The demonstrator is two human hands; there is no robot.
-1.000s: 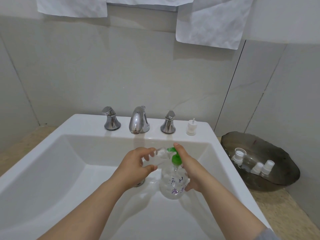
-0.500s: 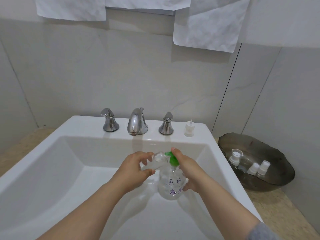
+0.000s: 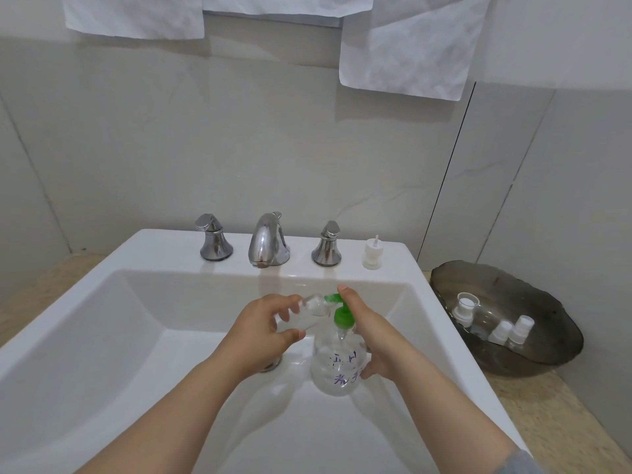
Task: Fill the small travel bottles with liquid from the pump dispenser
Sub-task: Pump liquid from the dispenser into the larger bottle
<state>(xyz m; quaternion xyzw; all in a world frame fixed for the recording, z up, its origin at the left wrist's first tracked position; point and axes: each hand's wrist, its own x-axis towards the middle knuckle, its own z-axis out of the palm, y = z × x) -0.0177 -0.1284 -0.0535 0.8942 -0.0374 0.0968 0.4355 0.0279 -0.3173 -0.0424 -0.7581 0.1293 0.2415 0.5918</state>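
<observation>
- We see free room in the left half of the sink [image 3: 130,354].
- The pump dispenser [image 3: 337,367] occupies its middle.
- The faucet [image 3: 268,241] and a white cap [image 3: 371,256] stand on the back ledge.
- On the right counter [image 3: 547,422], a dark bowl [image 3: 506,278] sits just beside the sink.

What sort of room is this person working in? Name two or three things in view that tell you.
Most likely a bathroom: a white sink with a chrome faucet, white towels hanging on the wall above it, and a dark tray holding small travel bottles on the counter beside it.
</observation>
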